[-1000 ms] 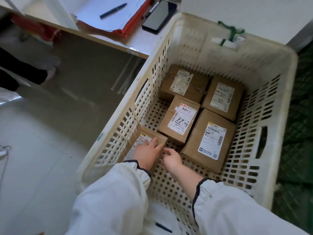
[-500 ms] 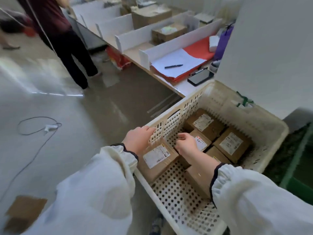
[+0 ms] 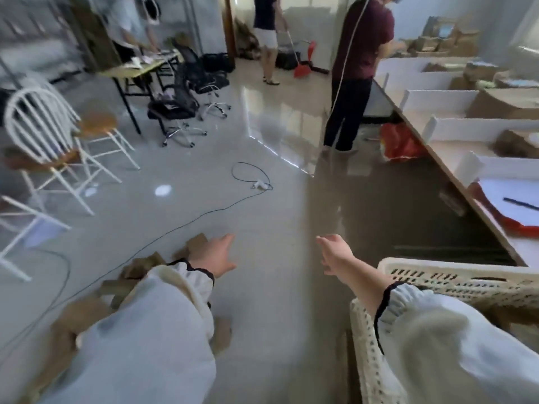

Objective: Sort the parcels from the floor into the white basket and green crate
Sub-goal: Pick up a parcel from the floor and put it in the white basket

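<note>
Glossy floor point(image 3: 277, 199) lay open ahead of and between both sets of fingers. Long table point(image 3: 466, 153) edge ran up the right side, well beyond the right fingertips. White basket point(image 3: 455, 266) sat just right of and behind the right fingers, rim beside that forearm. Person in dark red top point(image 3: 355, 68) stood far ahead of the right fingers, at the table edge. White chair point(image 3: 43, 132) far left of the left fingers. Brown parcels point(image 3: 140, 266) on the floor just left of and behind the left fingers, partly hidden by the sleeve. Thin black cable point(image 3: 186, 225) crossed ahead-left, close by them. Left hand point(image 3: 217, 255) loosely spread, empty. Right hand point(image 3: 335, 252) fingers stretched forward, empty.
</note>
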Demonstrator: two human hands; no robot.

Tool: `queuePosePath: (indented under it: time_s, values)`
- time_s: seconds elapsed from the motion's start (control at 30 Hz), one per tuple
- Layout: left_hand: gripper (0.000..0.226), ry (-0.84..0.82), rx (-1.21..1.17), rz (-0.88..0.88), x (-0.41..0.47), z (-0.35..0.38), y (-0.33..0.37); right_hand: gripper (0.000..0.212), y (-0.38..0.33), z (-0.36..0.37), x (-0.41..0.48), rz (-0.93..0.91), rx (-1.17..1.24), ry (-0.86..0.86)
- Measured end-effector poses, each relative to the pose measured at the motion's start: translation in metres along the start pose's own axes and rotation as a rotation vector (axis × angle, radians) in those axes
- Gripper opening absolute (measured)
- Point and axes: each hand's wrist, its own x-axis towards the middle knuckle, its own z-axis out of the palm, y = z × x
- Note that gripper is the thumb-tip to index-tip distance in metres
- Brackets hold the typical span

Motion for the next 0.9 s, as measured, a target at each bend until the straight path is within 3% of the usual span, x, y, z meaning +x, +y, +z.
queuePosePath:
  time_s: [0.1,0.2,0.47,0.6,0.9]
  values:
    - [0.065,-0.049,-0.055,-0.156,-0.032,0.009,-0.081,0.018,-0.026,0.075,-0.007,-0.131,-0.288,-0.152]
    - [0.065,-0.043,-0.084,-0.270,-0.060,0.019,-0.154,0.052,-0.047,0.152,-0.019,-0.222,-0.495,-0.271]
    - [0.061,-0.127,-0.128,-0.450,-0.066,0.064,-0.286,0.057,-0.053,0.309,-0.023,-0.374,-0.887,-0.508]
    - [0.048,-0.191,-0.155,-0.512,-0.043,0.118,-0.309,0.057,-0.023,0.358,0.006,-0.348,-0.999,-0.610]
    - [0.057,-0.225,-0.322,-0.553,0.075,0.331,-0.331,0.056,0.133,0.461,0.151,-0.276,-1.084,-0.644]
